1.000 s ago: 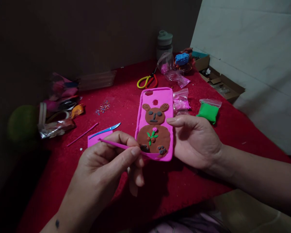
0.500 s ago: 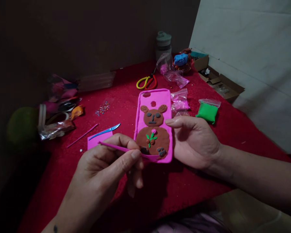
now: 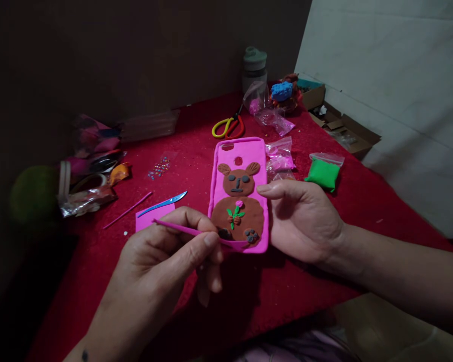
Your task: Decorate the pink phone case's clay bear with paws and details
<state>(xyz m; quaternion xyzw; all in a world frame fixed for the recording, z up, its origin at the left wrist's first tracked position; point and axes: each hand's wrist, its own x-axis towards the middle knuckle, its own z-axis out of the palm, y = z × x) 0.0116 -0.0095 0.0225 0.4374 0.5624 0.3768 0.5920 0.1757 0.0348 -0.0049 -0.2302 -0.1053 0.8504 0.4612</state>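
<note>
A pink clay-covered phone case carries a brown clay bear with grey eyes, nose and mouth. On the bear's belly sits a small clay flower with green leaves. My right hand holds the case by its right edge, thumb on the front and fingers behind, mostly hidden. Between thumb and forefinger, my left hand pinches a thin pink modelling tool. Its tip lies across the lower part of the case, by the bear's feet; whether it touches the clay I cannot tell.
A blue plastic knife lies on a pink sheet, beside another pink stick. Scissors, a bag of green clay, pink clay bags, a bottle and cardboard boxes surround the red cloth's far side.
Almost nothing differs. Both hands, the tool and the case keep their places, apart from a very slight shift of the view.
</note>
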